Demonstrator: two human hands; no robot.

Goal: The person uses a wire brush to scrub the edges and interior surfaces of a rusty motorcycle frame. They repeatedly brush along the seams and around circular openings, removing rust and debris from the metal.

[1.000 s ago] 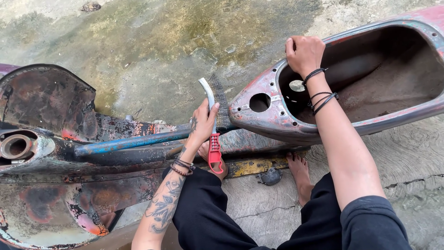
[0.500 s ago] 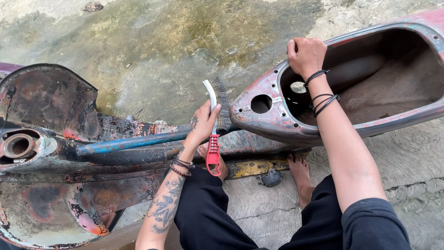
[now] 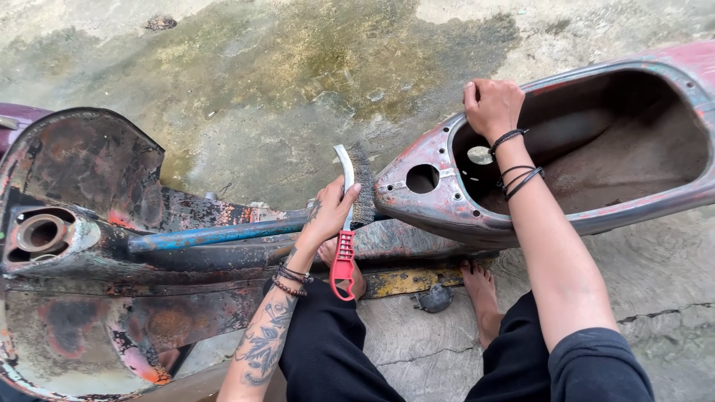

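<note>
Head view, person crouches over a stripped, rusty scooter frame lying on wet concrete ground (image 3: 283, 74). Left hand (image 3: 328, 216) is wrapped around the red plastic handle of a wire brush (image 3: 347, 223) with a white curved back and dark bristles; fingers closed around the handle, thumb along its side. Brush head points up and away, bristle side facing the nose of the worn red metal rear body shell (image 3: 566, 216), close beside it or just touching, can't tell which. Right hand (image 3: 491, 104) clamps the upper rim of that shell's open seat tub, fingers curled over the edge, bracing it. A faded blue steel tube (image 3: 216, 234) runs under the left hand toward the rusted front leg shield (image 3: 82, 171). Bare feet rest beside a yellow-painted bar (image 3: 406, 281) and a small dark round cap (image 3: 434, 298) on the ground.

Step in hand, judged: scrubbing rust and old paint off the shell's front tip near the round hole (image 3: 422, 179). Next move likely needs bristles pressed flat on the metal and short firm strokes, with the right hand holding the shell steady so it doesn't rock.
</note>
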